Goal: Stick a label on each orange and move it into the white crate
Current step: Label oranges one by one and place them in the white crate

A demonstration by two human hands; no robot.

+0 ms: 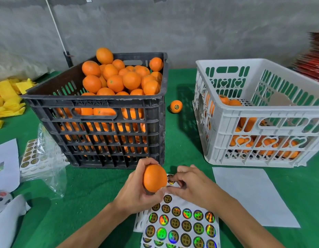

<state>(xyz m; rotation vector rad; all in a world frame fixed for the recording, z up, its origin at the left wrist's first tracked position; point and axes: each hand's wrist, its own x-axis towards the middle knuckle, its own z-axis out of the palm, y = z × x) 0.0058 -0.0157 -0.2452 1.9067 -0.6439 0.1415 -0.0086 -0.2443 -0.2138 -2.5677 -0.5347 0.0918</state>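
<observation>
The left hand point(137, 190) is gripping an orange point(154, 178), long axis upright, above the sticker sheet point(182, 224) on the tabletop point(94, 185), while the right hand point(189, 185) is pinching at a sticker point(170, 181) largely hidden behind the fruit, the white crate point(262, 122) standing well to the right.

The left hand point(137, 192) holds an orange point(154, 178) above the counter's point(87, 187) near edge, its fingers point(146, 162) curled over the top. The right hand point(190, 185) pinches a label point(170, 181) just beside it, over the label sheet point(182, 224). Behind stand a full black crate point(101, 126) and the white crate point(262, 133), a labelled orange point(176, 106) between them
</observation>
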